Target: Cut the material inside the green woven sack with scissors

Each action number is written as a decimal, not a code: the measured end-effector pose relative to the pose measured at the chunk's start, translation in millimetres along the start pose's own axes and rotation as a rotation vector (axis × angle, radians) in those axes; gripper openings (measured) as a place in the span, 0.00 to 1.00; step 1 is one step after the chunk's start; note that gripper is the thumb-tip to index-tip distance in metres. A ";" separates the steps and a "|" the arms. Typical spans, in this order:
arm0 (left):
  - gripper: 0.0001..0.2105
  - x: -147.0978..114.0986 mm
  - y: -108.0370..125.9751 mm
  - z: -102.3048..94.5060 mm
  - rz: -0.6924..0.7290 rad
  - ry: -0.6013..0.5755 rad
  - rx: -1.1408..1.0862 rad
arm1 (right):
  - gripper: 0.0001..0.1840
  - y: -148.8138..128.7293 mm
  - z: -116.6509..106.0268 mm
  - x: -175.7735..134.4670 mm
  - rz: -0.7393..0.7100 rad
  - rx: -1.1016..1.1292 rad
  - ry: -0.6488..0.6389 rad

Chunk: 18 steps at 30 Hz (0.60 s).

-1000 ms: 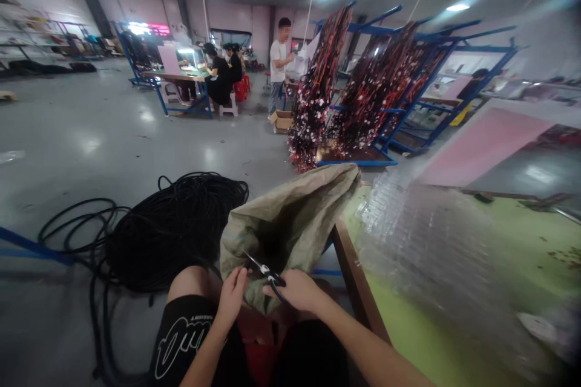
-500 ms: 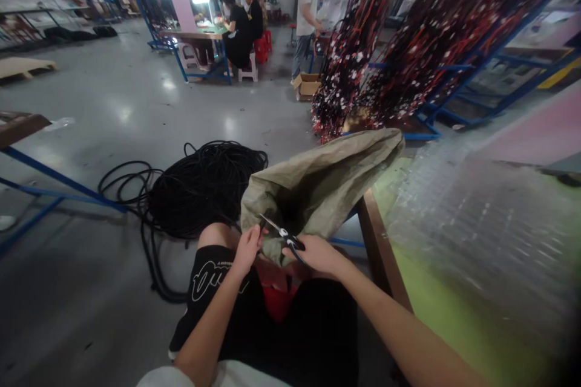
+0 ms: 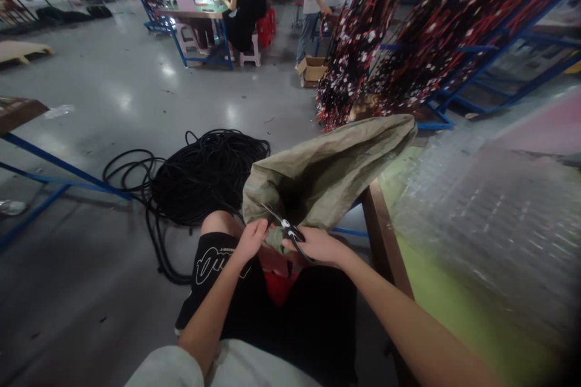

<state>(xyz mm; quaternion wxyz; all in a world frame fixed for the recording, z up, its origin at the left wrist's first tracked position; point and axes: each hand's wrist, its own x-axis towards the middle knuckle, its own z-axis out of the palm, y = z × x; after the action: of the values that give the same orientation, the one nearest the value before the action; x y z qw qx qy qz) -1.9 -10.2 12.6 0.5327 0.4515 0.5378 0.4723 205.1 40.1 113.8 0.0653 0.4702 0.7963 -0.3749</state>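
Note:
My right hand point(image 3: 315, 246) is closed around black-handled scissors point(image 3: 290, 231), whose blades point away and to the left, over the mouth of a sack. Just left of them, my left hand point(image 3: 252, 238) pinches a thin black piece that looks like cable point(image 3: 271, 218), close to the blades. Most of this piece is hidden by the fingers. The khaki sack point(image 3: 336, 160) gapes between and beyond my hands, its inside dark. Beyond my left knee, a big heap of black cable point(image 3: 204, 175) lies on the floor.
At my right stands a wood-edged table point(image 3: 385, 242) with clear plastic packaging point(image 3: 481, 211) on it. Bundles of red and black wires point(image 3: 358, 54) hang from a blue rack ahead. A cardboard box point(image 3: 313, 71) is beside a standing person point(image 3: 313, 0). Seated people point(image 3: 240, 6) work further back.
The view has tipped downward slightly. Both hands remain close together at the sack's mouth, and the scissors' blades now lie nearer the black piece in my left hand.

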 end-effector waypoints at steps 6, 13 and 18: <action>0.27 1.4 -5.6 7.6 -0.069 -0.038 -0.165 | 0.33 5.0 3.0 3.9 0.014 -0.078 -0.021; 0.26 2.4 -3.8 8.5 0.000 0.021 -0.095 | 0.32 14.5 10.7 9.5 0.044 -0.115 0.056; 0.26 4.4 -10.0 10.1 -0.042 0.084 -0.160 | 0.34 12.9 8.5 8.1 0.046 -0.117 0.037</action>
<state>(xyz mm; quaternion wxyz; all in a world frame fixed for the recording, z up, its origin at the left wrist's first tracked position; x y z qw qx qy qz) 8.2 -7.1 2.2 0.5540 0.3758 0.5295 0.5210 208.8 43.7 97.1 0.0866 0.4907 0.8069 -0.3174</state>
